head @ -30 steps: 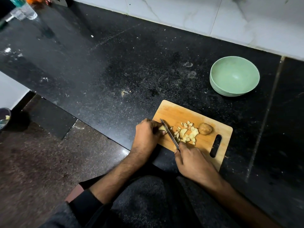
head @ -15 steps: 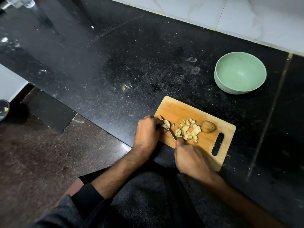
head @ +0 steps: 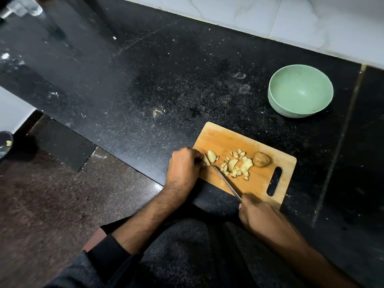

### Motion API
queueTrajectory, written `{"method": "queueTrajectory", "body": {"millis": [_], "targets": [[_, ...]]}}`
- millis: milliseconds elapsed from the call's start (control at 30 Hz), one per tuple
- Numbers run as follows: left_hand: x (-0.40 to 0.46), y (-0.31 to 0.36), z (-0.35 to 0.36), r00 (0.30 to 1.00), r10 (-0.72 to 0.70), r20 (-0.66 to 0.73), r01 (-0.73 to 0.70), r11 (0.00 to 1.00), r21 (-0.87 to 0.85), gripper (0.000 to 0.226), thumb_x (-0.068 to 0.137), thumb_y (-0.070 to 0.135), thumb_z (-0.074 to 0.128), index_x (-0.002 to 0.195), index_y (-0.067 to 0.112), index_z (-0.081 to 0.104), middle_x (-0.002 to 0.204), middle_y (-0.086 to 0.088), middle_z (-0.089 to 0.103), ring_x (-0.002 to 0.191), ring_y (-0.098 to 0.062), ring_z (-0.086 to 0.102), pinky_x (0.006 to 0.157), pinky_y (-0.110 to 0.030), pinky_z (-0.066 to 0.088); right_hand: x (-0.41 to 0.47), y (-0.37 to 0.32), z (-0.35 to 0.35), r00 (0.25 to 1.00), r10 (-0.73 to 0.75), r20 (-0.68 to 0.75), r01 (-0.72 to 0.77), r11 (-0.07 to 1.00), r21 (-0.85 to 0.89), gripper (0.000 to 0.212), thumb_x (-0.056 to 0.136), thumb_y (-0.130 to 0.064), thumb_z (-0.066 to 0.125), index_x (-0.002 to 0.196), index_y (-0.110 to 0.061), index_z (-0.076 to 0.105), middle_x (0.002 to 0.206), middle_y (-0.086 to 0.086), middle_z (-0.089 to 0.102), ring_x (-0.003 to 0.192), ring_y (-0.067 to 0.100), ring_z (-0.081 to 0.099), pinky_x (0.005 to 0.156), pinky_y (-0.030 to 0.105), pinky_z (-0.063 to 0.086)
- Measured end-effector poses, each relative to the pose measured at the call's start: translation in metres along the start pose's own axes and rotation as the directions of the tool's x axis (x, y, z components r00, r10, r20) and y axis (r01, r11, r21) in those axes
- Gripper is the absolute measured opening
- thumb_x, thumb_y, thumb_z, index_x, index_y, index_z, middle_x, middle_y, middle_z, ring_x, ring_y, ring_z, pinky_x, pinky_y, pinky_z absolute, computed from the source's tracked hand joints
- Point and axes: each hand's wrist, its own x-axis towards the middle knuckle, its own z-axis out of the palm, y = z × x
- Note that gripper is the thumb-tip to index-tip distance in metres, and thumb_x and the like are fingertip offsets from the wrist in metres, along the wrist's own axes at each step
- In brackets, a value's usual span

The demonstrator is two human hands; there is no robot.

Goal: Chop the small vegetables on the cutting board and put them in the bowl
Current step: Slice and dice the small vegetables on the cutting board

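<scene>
While gripping knife (head: 227, 182) in right hand (head: 256, 215): left hand (head: 184, 166) pinching wedge (head: 206, 160) on cutting board (head: 224, 138); bowl (head: 300, 91) at 1 o'clock, empty.

Readable text: none in this view.
Cutting board (head: 245, 140): plain wood, no print or brand on the surface beyond the gripping hands.
Knife (head: 227, 182): blade bare, no mark can be seen above the grip.
Bowl (head: 300, 91): plain green, no label, well apart from the grip.
Counter (head: 145, 80): only specks and stains, no signs.
Clear containers (head: 25, 8): far from the grip, too blurred to read anything.
</scene>
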Motion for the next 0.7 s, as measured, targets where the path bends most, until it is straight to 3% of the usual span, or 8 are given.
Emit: {"method": "queueTrajectory", "body": {"millis": [200, 367, 500, 600, 700], "targets": [[0.0, 0.0, 0.002, 0.999, -0.047, 0.001, 0.047, 0.999, 0.007, 0.01, 0.077, 0.022, 0.083, 0.084, 0.02, 0.075, 0.082, 0.0, 0.07, 0.082, -0.022, 0.066, 0.075, -0.038, 0.057, 0.014, -0.011, 0.002, 0.978, -0.156, -0.139, 0.15, 0.987, -0.053, 0.025, 0.107, -0.025, 0.028, 0.119, -0.014, 0.047, 0.067, -0.005, 0.056, 0.053, 0.004, 0.056, 0.052, 0.02, 0.049], [-0.002, 0.001, 0.0, 0.996, -0.092, -0.001, 0.092, 0.993, -0.075, 0.012, 0.075, 0.024, 0.086, 0.081, 0.023, 0.076, 0.078, 0.004, 0.071, 0.076, -0.015, 0.067, 0.073, -0.035, 0.058, 0.029, -0.02, 0.004, 0.976, -0.166, -0.14, 0.156, 0.985, -0.079, 0.028, 0.107, -0.022, 0.028, 0.128, -0.011, 0.043, 0.076, -0.005, 0.057, 0.064, 0.01, 0.06, 0.062, 0.02, 0.053], [-0.003, -0.002, 0.002, 0.994, -0.104, -0.017, 0.101, 0.987, -0.121, 0.013, 0.075, 0.023, 0.086, 0.084, 0.023, 0.077, 0.08, 0.005, 0.072, 0.076, -0.012, 0.067, 0.072, -0.031, 0.057, 0.031, -0.02, 0.007, 0.98, -0.143, -0.136, 0.129, 0.986, -0.105, 0.03, 0.107, -0.023, 0.028, 0.133, -0.011, 0.04, 0.067, -0.006, 0.049, 0.057, 0.006, 0.053, 0.052, 0.015, 0.042], [-0.003, -0.002, 0.003, 0.994, -0.111, -0.015, 0.108, 0.986, -0.128, 0.014, 0.076, 0.021, 0.086, 0.086, 0.021, 0.076, 0.083, 0.004, 0.072, 0.079, -0.012, 0.067, 0.074, -0.032, 0.057, 0.033, -0.02, 0.008, 0.981, -0.121, -0.153, 0.106, 0.989, -0.1, 0.025, 0.106, -0.024, 0.03, 0.126, -0.013, 0.04, 0.068, -0.006, 0.052, 0.06, 0.013, 0.057, 0.055, 0.025, 0.049], [-0.002, -0.003, 0.004, 0.994, -0.112, -0.012, 0.11, 0.986, -0.128, 0.013, 0.077, 0.02, 0.084, 0.086, 0.022, 0.076, 0.085, 0.004, 0.072, 0.081, -0.014, 0.067, 0.075, -0.033, 0.058, 0.033, -0.026, 0.006, 0.975, -0.102, -0.197, 0.076, 0.988, -0.135, 0.017, 0.104, -0.022, 0.03, 0.116, -0.014, 0.039, 0.077, 0.002, 0.066, 0.068, 0.022, 0.069, 0.06, 0.037, 0.056]]}}
